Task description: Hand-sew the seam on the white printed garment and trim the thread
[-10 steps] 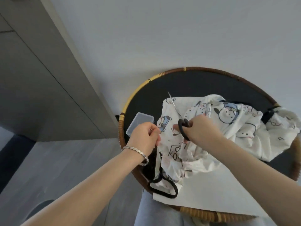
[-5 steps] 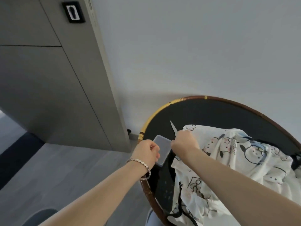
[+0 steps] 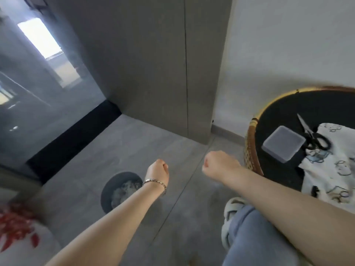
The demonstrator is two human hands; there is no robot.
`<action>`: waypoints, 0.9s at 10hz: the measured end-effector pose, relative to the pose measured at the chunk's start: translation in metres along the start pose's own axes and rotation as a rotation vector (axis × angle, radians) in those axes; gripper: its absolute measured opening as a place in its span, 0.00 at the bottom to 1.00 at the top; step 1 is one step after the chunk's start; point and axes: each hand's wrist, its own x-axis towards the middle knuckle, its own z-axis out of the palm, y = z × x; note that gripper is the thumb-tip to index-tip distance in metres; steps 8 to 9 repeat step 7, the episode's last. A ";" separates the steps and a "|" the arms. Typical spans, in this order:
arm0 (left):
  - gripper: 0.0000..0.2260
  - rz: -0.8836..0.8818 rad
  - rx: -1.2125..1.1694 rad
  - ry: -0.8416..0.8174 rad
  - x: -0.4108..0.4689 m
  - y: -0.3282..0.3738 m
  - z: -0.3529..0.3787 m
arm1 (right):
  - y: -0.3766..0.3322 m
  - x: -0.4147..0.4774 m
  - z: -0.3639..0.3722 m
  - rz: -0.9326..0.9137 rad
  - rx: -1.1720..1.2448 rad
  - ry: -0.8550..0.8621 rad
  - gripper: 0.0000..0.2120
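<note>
Grey tiled floor (image 3: pixel 172 150) fills the centre of the head view, bounded at the rear by a grey panelled cabinet front (image 3: pixel 153 64) and a white wall (image 3: pixel 288 45). At right stands a round worktop (image 3: pixel 249 143) with a woven rattan rim and a black top. The white printed garment (image 3: pixel 330 169) lies crumpled on the right part of this worktop, running out of view at the right edge. A blue-grey trouser leg (image 3: pixel 253 237) enters from below, with a pale slipper (image 3: pixel 233 206) at its end. A dark round bin (image 3: pixel 117 191) sits on the floor, partly behind the left forearm. The left hand (image 3: pixel 158 169) and right hand (image 3: pixel 219 166) are both held above the floor, clear of the worktop and apart from each other, each clenched with the fingers curled inward. A clear plastic box (image 3: pixel 283 145) rests on the black top just left of the garment. Black-handled scissors (image 3: pixel 311 133) lie beside the box, blades closed, handles overlapping the garment's upper-left edge. A metal chain bracelet (image 3: pixel 154 182) circles the left wrist.
</note>
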 end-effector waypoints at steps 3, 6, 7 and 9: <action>0.10 -0.341 0.315 -0.007 0.044 -0.142 -0.039 | -0.070 0.031 0.064 0.012 -0.055 -0.078 0.13; 0.36 -0.225 0.589 -0.287 0.061 -0.163 -0.049 | -0.066 0.029 0.062 0.027 -0.085 -0.092 0.11; 0.37 -0.158 0.743 -0.242 0.053 -0.140 -0.048 | -0.053 0.023 0.049 0.030 -0.070 -0.066 0.11; 0.37 -0.158 0.743 -0.242 0.053 -0.140 -0.048 | -0.053 0.023 0.049 0.030 -0.070 -0.066 0.11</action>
